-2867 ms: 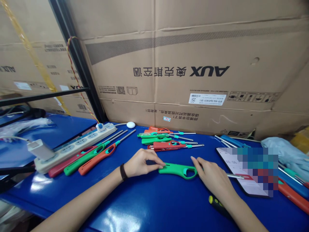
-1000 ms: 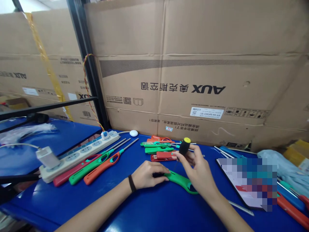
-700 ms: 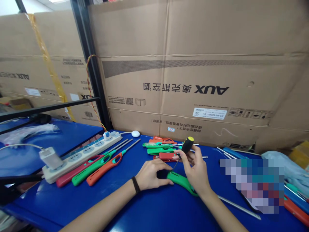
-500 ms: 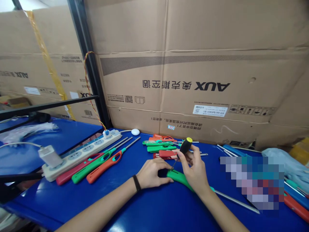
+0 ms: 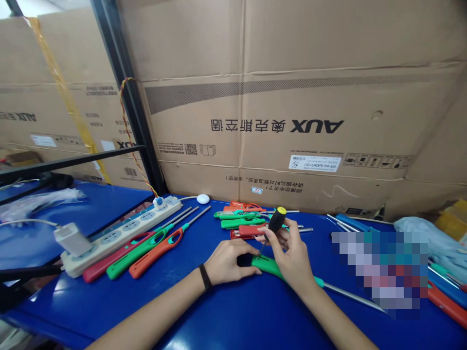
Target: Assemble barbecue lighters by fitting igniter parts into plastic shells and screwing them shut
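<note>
A green long-necked gas lighter (image 5: 270, 266) lies on the blue tabletop, its metal tube (image 5: 352, 295) pointing right and toward me. My left hand (image 5: 230, 262), a dark band at its wrist, is closed at the lighter's handle end, thumb and fingers at either side. My right hand (image 5: 294, 255) grips a screwdriver (image 5: 276, 222) with a black handle and yellow cap. The screwdriver leans, and its thin shaft runs down to the lighter's end, where the tip meets the green casing. My right hand and forearm cover the middle of the lighter.
Behind my hands lie several opened lighters (image 5: 242, 222), red, orange and green. On the left, three lighters (image 5: 155, 255) rest beside a white power strip (image 5: 126, 232). A blurred patch (image 5: 383, 277), more lighters (image 5: 447, 304) and a pale-blue plastic bag (image 5: 426, 238) are on the right. A cardboard sheet (image 5: 310, 43) stands behind.
The view has shifted slightly. The screwdriver handle's top has moved a little left; both hands keep their grips, and the lighter stays in nearly the same place.
</note>
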The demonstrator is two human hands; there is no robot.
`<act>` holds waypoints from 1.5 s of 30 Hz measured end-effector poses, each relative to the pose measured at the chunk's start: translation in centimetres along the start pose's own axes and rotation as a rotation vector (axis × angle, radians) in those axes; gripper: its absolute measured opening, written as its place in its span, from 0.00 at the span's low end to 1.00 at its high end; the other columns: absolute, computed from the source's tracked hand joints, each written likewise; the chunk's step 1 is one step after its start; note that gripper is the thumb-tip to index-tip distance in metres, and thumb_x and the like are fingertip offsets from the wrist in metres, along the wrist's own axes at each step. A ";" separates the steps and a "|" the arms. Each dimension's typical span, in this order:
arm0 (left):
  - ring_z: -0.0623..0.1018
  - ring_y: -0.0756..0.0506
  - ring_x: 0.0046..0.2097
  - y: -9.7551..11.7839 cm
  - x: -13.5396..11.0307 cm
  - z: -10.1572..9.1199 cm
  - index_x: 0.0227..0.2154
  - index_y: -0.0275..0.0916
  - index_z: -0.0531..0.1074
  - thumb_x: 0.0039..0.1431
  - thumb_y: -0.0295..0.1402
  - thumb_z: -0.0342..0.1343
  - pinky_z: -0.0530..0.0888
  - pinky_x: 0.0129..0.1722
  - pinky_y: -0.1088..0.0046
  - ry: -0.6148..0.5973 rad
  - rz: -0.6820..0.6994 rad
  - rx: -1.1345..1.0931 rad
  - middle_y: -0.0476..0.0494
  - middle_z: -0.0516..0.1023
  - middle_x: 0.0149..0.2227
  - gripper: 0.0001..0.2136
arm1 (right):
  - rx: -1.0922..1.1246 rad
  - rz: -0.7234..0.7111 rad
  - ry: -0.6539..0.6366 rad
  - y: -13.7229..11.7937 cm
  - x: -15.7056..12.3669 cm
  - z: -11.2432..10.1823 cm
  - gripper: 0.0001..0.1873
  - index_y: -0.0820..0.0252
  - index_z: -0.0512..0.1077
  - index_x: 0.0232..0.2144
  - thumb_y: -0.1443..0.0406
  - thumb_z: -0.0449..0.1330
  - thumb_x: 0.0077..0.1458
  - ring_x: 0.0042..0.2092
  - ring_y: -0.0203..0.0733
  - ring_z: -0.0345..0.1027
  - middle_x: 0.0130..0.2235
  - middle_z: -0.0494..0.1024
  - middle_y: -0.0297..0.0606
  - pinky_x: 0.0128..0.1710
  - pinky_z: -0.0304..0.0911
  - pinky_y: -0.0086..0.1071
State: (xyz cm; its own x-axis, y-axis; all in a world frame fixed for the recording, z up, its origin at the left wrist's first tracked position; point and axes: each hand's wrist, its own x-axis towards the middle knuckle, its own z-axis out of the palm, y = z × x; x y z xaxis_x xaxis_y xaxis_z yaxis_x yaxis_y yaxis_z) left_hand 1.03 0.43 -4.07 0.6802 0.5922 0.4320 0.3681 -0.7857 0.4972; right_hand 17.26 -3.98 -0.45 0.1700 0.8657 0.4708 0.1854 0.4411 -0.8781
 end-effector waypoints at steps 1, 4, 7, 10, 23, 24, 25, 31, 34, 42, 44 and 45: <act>0.78 0.45 0.42 0.0 0.0 0.0 0.39 0.39 0.75 0.50 0.41 0.64 0.72 0.44 0.74 -0.002 0.001 -0.001 0.47 0.80 0.40 0.15 | 0.005 0.000 -0.002 0.1 0.0 0.0 0.18 0.56 0.59 0.41 0.53 0.57 0.55 0.34 0.47 0.78 0.36 0.81 0.43 0.34 0.73 0.35; 0.78 0.45 0.41 0.1 0.0 0.0 0.39 0.39 0.75 0.49 0.41 0.64 0.72 0.44 0.74 -0.009 0.017 -0.014 0.47 0.80 0.40 0.15 | 0.015 0.008 -0.018 0.2 -0.1 0.0 0.18 0.56 0.58 0.42 0.54 0.57 0.56 0.35 0.46 0.78 0.35 0.81 0.42 0.34 0.73 0.35; 0.78 0.46 0.41 0.1 0.0 0.0 0.39 0.39 0.75 0.50 0.41 0.64 0.72 0.44 0.74 -0.011 0.037 -0.017 0.46 0.80 0.40 0.16 | -0.005 0.005 -0.051 0.2 0.0 -0.2 0.18 0.57 0.59 0.43 0.54 0.56 0.56 0.36 0.47 0.77 0.36 0.81 0.43 0.35 0.73 0.36; 0.78 0.46 0.40 0.1 0.0 0.0 0.40 0.39 0.75 0.50 0.42 0.63 0.72 0.44 0.74 -0.015 0.046 -0.011 0.46 0.80 0.40 0.16 | -0.098 -0.040 -0.128 0.0 0.3 -0.8 0.15 0.57 0.62 0.43 0.56 0.55 0.58 0.41 0.47 0.76 0.40 0.80 0.43 0.40 0.72 0.37; 0.78 0.46 0.40 0.4 0.1 0.1 0.37 0.38 0.75 0.50 0.41 0.64 0.72 0.43 0.75 -0.013 0.071 -0.024 0.45 0.80 0.38 0.15 | -0.088 -0.048 -0.295 -0.5 0.6 -1.3 0.11 0.54 0.62 0.42 0.60 0.57 0.58 0.43 0.46 0.75 0.39 0.80 0.38 0.44 0.69 0.36; 0.78 0.46 0.39 0.4 0.1 0.1 0.37 0.38 0.75 0.49 0.42 0.64 0.72 0.42 0.75 -0.015 0.068 -0.022 0.45 0.80 0.38 0.15 | -0.098 -0.057 -0.312 -0.5 0.6 -1.4 0.10 0.53 0.62 0.42 0.60 0.57 0.58 0.43 0.45 0.75 0.39 0.80 0.37 0.44 0.69 0.36; 0.78 0.46 0.39 0.4 0.0 0.1 0.37 0.38 0.75 0.49 0.42 0.64 0.72 0.42 0.75 -0.018 0.065 -0.018 0.45 0.80 0.38 0.15 | -0.106 -0.065 -0.328 -0.5 0.7 -1.4 0.10 0.53 0.62 0.41 0.60 0.57 0.58 0.42 0.45 0.75 0.39 0.80 0.37 0.43 0.69 0.35; 0.78 0.45 0.39 0.4 0.0 0.1 0.36 0.38 0.76 0.48 0.43 0.65 0.72 0.40 0.75 -0.013 0.051 0.003 0.45 0.80 0.37 0.16 | -0.101 -0.047 -0.359 -0.5 0.8 -1.7 0.09 0.54 0.62 0.41 0.60 0.56 0.59 0.40 0.44 0.76 0.38 0.80 0.38 0.42 0.70 0.36; 0.78 0.46 0.38 0.4 0.0 0.0 0.36 0.38 0.76 0.47 0.43 0.65 0.72 0.41 0.76 -0.015 0.046 -0.002 0.45 0.80 0.36 0.16 | -0.088 -0.063 -0.379 -0.5 0.7 -1.6 0.07 0.53 0.62 0.39 0.61 0.56 0.58 0.44 0.43 0.74 0.40 0.79 0.38 0.44 0.69 0.35; 0.79 0.46 0.36 1.1 0.0 0.4 0.37 0.38 0.76 0.47 0.44 0.65 0.72 0.38 0.77 -0.061 0.070 -0.007 0.45 0.80 0.36 0.18 | -0.139 -0.040 -0.189 -1.0 0.1 -0.9 0.21 0.52 0.56 0.34 0.62 0.66 0.46 0.27 0.40 0.73 0.26 0.77 0.27 0.30 0.68 0.32; 0.79 0.46 0.35 1.6 -0.1 0.7 0.38 0.38 0.76 0.47 0.44 0.65 0.72 0.37 0.77 -0.091 0.090 -0.008 0.46 0.80 0.35 0.18 | -0.196 -0.073 -0.139 -1.2 0.0 -0.8 0.27 0.52 0.57 0.42 0.61 0.67 0.43 0.27 0.41 0.71 0.24 0.74 0.25 0.28 0.67 0.32; 0.79 0.46 0.35 1.8 -0.1 0.8 0.38 0.38 0.76 0.46 0.44 0.65 0.72 0.36 0.77 -0.105 0.099 -0.005 0.47 0.81 0.35 0.18 | -0.219 -0.093 -0.134 -1.2 -0.1 -0.7 0.29 0.53 0.58 0.44 0.61 0.67 0.43 0.28 0.41 0.71 0.25 0.73 0.25 0.29 0.66 0.33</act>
State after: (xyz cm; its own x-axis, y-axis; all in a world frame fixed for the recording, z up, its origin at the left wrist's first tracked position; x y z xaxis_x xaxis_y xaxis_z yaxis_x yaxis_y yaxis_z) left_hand 2.14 -1.17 -3.87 0.7759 0.4898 0.3976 0.2934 -0.8381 0.4598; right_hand 17.68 -4.77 0.64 0.0161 0.8540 0.5200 0.4015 0.4708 -0.7856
